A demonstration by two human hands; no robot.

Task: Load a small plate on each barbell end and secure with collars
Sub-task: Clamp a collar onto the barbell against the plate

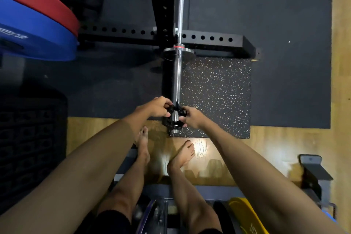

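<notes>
**Collar at the tip of a bare sleeve**

Collar [175, 115], black plastic, sits around the near end of the barbell sleeve [177, 81], almost at its tip, with both hands on it.

Far left, red and blue bumper plates [36, 24] are stacked, well apart from the bar. Moving right, the left hand [155, 107] pinches the collar's left side, fingers curled closed on it. At the centre the chrome sleeve runs away from the person to its shoulder flange [177, 51], and no plate shows anywhere along it. The collar's lever appears to stand up, so the clamp looks unlocked, though the detail is small. Just right of the bar, the right hand [191, 118] grips the collar's other side, thumb and fingers closed around it. Below the sleeve lies a speckled rubber mat [216, 97].

With the sleeve empty, my reading is that the collar is being handled at the bar end, either coming off to make room for a plate or going on early; which way I cannot tell. The next move likely needs the sleeve cleared, then a small plate slid to the flange before clamping.
</notes>
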